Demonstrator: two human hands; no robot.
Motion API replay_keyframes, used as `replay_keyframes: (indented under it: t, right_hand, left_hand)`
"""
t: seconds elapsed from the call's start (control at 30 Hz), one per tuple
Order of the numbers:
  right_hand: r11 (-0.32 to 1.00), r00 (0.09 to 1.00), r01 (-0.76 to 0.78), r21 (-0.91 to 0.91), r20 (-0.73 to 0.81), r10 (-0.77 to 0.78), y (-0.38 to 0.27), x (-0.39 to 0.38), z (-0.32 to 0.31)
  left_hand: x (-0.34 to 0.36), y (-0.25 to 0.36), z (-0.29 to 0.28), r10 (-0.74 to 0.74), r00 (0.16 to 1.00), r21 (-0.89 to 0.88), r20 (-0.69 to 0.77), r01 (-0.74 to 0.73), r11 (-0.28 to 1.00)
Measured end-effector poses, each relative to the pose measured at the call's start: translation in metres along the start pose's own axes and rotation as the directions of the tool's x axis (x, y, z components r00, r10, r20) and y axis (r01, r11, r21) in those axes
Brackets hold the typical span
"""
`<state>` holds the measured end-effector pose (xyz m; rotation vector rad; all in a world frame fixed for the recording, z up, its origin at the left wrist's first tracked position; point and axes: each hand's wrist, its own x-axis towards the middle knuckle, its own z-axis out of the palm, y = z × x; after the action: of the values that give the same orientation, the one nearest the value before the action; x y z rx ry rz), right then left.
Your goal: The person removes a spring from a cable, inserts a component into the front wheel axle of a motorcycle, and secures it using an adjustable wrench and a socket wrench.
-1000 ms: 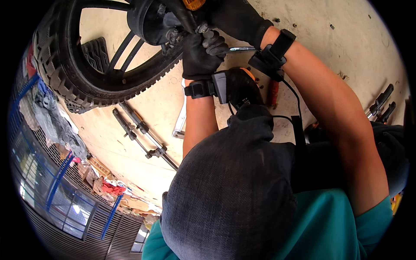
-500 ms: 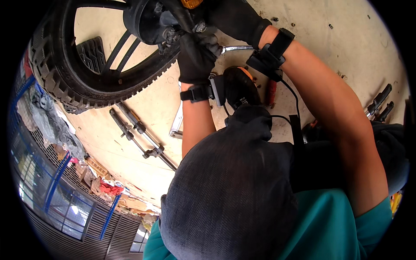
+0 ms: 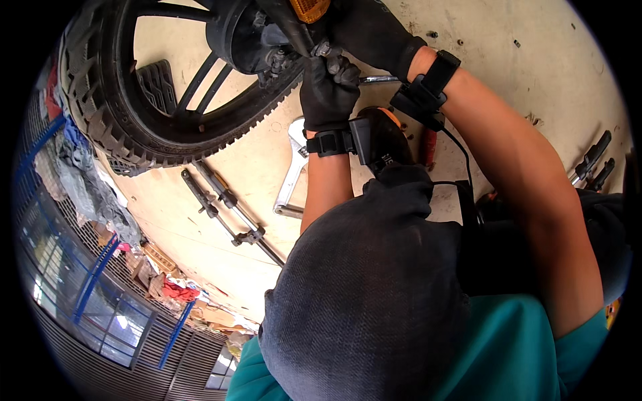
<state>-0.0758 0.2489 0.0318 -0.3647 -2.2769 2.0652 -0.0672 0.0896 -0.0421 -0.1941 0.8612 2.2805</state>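
Observation:
A wheel with a knobby black tyre fills the upper left, with a round black hub at its centre. Close beside the hub's bolts, my black-gloved left hand is closed with curled fingers; whatever they hold is hidden. My right hand, gloved in black too, reaches in by a dark part with an orange lens, and its fingers are out of sight. A shiny metal tool shaft shows between my left hand and right wrist; I cannot tell whether a hand touches it.
On the pale floor lie a silver adjustable wrench, a pair of fork legs and a red-handled tool. Small bolts are scattered at the upper right. My shoe stands below my hands. Cloths and clutter line the left side.
The whole view has shifted, so the wheel and floor things appear farther right. More of the adjustable wrench shows beside my left wrist. My left hand stays closed near the hub.

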Motion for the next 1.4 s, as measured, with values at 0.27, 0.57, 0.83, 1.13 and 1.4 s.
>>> replay_keyframes:
  t: [0.27, 0.57, 0.83, 1.13, 1.4]
  right_hand:
    - [1.000, 0.999, -0.013, 0.018, -0.031, 0.014, 0.001, 0.000, 0.002]
    - [0.981, 0.986, -0.165, -0.106, -0.022, 0.163, 0.007, 0.002, 0.001]
    - [0.984, 0.984, -0.174, -0.044, -0.036, 0.172, -0.006, -0.001, -0.002]
    - [0.991, 0.992, -0.128, -0.022, -0.014, 0.128, 0.001, 0.001, -0.002]
    - [0.981, 0.990, -0.142, -0.129, -0.005, 0.143, 0.007, 0.003, 0.000]
  left_hand:
    - [-0.008, -0.001, 0.004, 0.243, 0.962, 0.490, -0.124, -0.153, 0.858]
    - [-0.001, 0.026, -0.015, -0.164, 0.986, 0.261, 0.021, 0.153, 0.953]
    - [0.008, 0.036, -0.014, -0.431, 0.881, -0.163, 0.194, 0.462, 0.872]
    - [0.014, 0.032, -0.012, -0.382, 0.874, -0.148, 0.299, 0.438, 0.887]
    - [0.004, 0.015, -0.004, -0.208, 0.976, -0.239, 0.063, 0.217, 0.947]
